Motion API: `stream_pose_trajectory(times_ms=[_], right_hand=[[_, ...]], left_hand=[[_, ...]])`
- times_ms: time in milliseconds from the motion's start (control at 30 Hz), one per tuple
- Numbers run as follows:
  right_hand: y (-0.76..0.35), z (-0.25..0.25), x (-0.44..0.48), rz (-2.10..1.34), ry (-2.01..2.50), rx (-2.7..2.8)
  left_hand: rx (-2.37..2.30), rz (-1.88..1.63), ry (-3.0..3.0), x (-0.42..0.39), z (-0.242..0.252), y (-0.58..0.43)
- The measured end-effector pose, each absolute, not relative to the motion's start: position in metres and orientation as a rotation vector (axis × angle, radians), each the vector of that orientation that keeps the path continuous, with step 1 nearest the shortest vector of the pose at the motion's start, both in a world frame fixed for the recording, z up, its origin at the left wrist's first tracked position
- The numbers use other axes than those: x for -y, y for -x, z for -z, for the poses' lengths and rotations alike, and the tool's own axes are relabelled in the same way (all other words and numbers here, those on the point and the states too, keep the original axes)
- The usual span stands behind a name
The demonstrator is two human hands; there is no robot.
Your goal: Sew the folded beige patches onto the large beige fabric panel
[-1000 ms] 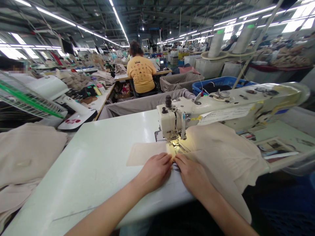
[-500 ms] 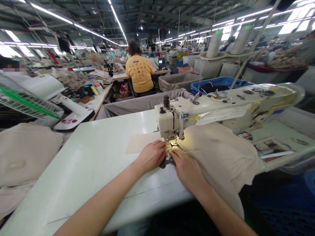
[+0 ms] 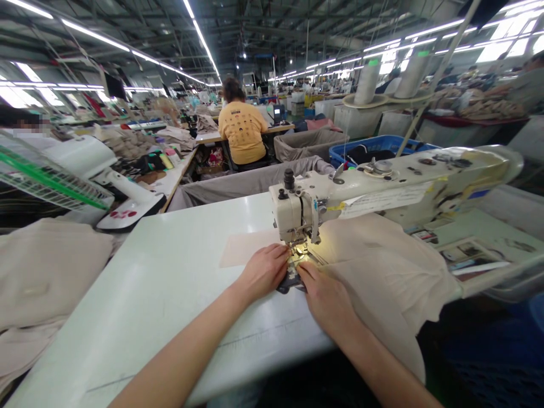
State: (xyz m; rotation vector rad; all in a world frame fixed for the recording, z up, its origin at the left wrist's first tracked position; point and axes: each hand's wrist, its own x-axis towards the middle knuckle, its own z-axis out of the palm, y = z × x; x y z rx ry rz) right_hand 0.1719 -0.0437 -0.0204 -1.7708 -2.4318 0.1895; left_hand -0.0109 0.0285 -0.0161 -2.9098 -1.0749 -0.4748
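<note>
Fabric [image 3: 382,258] beneath sewing machine [image 3: 293,212] on pale desk [image 3: 170,272]; left hand [image 3: 267,267] and right hand [image 3: 325,292] near lit presser foot [image 3: 301,249], both partly curled, any grip impossible to tell.

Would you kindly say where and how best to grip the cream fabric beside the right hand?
Probably pinch the cream fabric's loose hanging edge, coming from the person's right: it drapes past the front of the table there, away from the needle area and the right hand.
</note>
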Motion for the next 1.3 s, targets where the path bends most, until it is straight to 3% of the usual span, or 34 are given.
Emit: stream_pose_trajectory(times_ms=[567, 833, 1300], right_hand=[[-0.172, 0.019, 0.046, -0.207, 1.762, 2.415], [-0.176, 0.017, 0.056, -0.265, 1.701, 2.356], [-0.189, 0.028, 0.075, -0.273, 1.635, 2.355]], left_hand=[[1.088, 0.523, 2.910, -0.030, 0.020, 0.014], [1.220, 0.243, 2.896, 0.013, 0.006, -0.005], [1.091, 0.323, 2.937, 0.036, 0.007, 0.001]])
